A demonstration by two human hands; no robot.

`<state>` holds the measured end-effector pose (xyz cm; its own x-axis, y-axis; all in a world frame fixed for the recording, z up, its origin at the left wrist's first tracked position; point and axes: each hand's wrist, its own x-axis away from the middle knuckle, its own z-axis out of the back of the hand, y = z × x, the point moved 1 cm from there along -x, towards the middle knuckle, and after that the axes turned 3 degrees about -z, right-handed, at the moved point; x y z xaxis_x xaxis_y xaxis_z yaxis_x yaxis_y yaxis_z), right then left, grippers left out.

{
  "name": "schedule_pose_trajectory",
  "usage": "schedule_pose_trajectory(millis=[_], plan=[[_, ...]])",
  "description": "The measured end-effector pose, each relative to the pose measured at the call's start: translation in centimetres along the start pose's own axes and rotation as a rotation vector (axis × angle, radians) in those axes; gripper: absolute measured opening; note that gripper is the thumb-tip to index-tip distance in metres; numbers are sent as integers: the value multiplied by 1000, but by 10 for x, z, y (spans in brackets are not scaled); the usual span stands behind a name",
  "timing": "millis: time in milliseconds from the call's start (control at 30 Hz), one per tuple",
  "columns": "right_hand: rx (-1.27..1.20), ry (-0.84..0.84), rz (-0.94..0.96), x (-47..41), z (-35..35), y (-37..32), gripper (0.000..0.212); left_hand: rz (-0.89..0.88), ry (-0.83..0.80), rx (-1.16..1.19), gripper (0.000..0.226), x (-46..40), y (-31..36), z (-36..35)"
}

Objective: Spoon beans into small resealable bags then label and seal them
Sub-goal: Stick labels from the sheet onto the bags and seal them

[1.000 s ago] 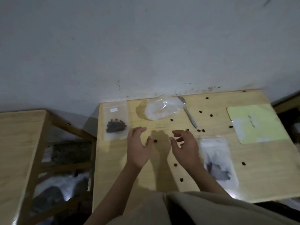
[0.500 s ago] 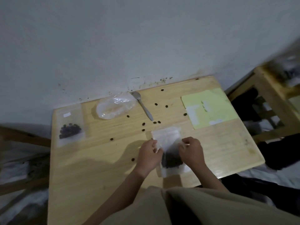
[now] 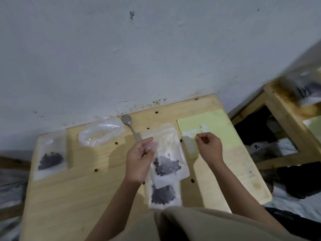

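Bean bag (image 3: 166,153) now lifted by left hand (image 3: 139,159) above wooden table (image 3: 73,197).

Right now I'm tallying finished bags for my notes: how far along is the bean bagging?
Done, apparently: one filled bag lies at the table's far left with a white label. In hand: the left hand holds up a filled bag while the right hand is over the yellow label sheet, seemingly taking a label. Left: another filled bag lies beneath; no label shows on it. Loose beans remain scattered.
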<state>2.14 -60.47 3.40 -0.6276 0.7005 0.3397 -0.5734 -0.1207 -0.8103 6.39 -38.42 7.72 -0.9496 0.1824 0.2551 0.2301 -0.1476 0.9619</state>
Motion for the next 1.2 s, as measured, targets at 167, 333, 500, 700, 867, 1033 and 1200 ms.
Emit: schedule_pose_trajectory(millis=[167,333,500,700,867,1033,1200], plan=[[282,106,4,-79,19,7,27,-14,53,46,34,-14,11,-13],[485,45,-32,-104,7,5,17,-40,52,-8,31,-16,14,-22],[517,36,-31,-107,1,7,14,-48,48,-20,32,-18,10,-26],[49,-34,77,-63,16,-26,7,-14,52,1,33,-16,11,-25],[-301,-232,156,6,8,-62,14,-25,19,5,38,-12,16,-24],[-252,-293,249,48,-14,-78,18,-83,-15,7,40,1,24,-17],[-297,-176,272,82,-32,-88,12,-101,36,71,34,22,33,1]])
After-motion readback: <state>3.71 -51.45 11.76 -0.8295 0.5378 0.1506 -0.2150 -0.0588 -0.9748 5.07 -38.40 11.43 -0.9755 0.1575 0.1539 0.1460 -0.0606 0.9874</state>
